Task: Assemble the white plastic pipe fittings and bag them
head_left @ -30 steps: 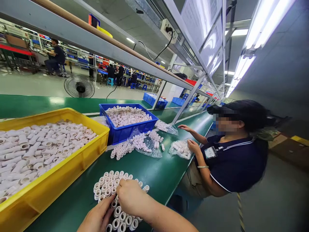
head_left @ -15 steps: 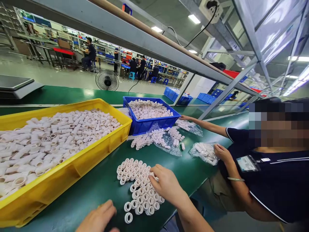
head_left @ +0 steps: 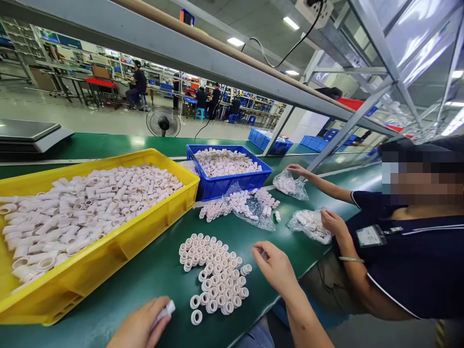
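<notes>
Between the fingers and thumb of my left hand (head_left: 143, 321) is a white plastic pipe fitting (head_left: 170, 307), held low over the green bench. My right hand (head_left: 276, 267) hovers just right of the standing fittings, its fingers loosely curled and apart, with nothing visible in them. A close cluster of upright white pipe fittings (head_left: 217, 285) stands between my hands, round openings facing up. One fitting (head_left: 246, 269) at the cluster's right edge leans on its side. Left of my hands, a yellow bin (head_left: 119, 256) holds many loose white fittings.
Behind the cluster, a blue bin (head_left: 235, 182) holds more fittings. Loose fittings lie on a clear plastic bag (head_left: 266, 222) before it. A co-worker (head_left: 402, 270) at the right touches two filled bags (head_left: 311, 227). A metal beam (head_left: 217, 60) crosses above the bench (head_left: 145, 270).
My right hand has moved right, off the cluster. My left hand now shows a white pipe fitting in its grip. The co-worker's far hand has lifted a bag's edge.
</notes>
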